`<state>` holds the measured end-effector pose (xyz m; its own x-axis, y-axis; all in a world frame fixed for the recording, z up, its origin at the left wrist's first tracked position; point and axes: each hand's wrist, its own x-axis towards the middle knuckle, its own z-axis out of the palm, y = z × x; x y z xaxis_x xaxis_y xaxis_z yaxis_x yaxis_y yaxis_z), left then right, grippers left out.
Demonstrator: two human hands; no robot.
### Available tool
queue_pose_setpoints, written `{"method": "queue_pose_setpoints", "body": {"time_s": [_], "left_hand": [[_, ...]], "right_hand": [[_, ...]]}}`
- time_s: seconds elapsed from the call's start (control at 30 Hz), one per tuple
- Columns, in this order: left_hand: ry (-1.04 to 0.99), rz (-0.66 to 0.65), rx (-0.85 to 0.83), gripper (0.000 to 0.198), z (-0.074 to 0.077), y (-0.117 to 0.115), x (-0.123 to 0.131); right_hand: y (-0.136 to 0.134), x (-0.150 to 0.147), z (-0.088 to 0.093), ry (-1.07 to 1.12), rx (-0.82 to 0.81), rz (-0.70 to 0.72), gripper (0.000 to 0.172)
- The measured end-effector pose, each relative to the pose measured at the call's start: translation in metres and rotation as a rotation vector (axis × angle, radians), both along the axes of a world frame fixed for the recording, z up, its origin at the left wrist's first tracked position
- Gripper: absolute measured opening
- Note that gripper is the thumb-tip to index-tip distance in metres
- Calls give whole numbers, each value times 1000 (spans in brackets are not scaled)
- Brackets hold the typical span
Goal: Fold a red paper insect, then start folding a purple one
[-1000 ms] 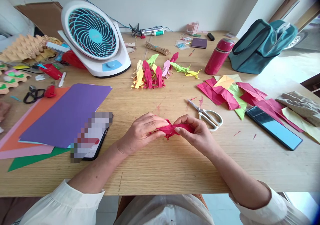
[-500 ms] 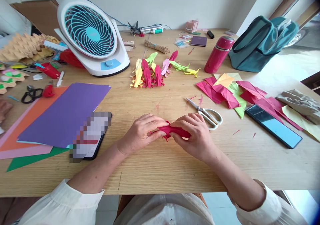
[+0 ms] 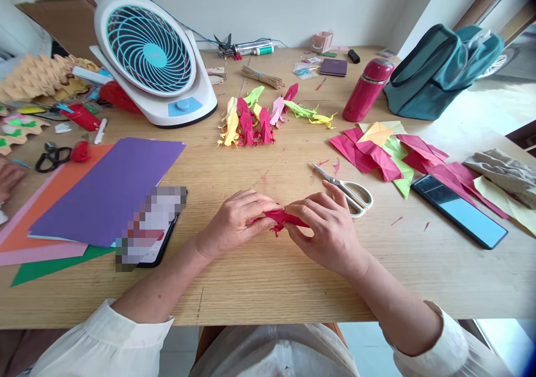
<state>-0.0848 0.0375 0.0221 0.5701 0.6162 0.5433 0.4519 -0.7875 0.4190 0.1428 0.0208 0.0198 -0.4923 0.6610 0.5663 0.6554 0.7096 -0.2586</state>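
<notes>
A folded crimson paper figure [image 3: 276,216] with thin curled strips is held low over the table between my hands. My left hand [image 3: 238,220] pinches its left end, and my right hand [image 3: 324,226] grips the other end between thumb and fingers, with one finger raised. Much of the paper is covered by my fingers. White-handled scissors [image 3: 349,190] lie just beyond my right hand. Farther back stands a cluster of similar folded paper figures [image 3: 247,125] in crimson, yellow, green and pink.
Purple paper sheets [image 3: 113,187] and a phone [image 3: 154,237] lie left. Folded paper pieces [image 3: 381,153], another phone [image 3: 460,212] and a red flask [image 3: 368,90] are right. A fan [image 3: 154,58] and teal bag [image 3: 431,78] stand behind. Another person's hand [image 3: 9,179] shows at the left edge.
My right hand has shifted slightly along the paper and lifted one finger. Less of the figure's right end shows. The other person's hand reaches farther into view.
</notes>
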Motion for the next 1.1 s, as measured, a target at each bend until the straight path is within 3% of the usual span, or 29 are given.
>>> {"method": "queue_pose_setpoints", "body": {"time_s": [0.47, 0.7, 1.1], "left_hand": [[7, -21, 1, 17, 2, 1, -1], [-8, -12, 2, 14, 3, 1, 0], [57, -5, 72, 14, 4, -1, 1]], "right_hand": [[-2, -5, -2, 37, -32, 37, 9], [-5, -4, -3, -25, 67, 30, 15], [-9, -7, -6, 34, 26, 5, 20]]}}
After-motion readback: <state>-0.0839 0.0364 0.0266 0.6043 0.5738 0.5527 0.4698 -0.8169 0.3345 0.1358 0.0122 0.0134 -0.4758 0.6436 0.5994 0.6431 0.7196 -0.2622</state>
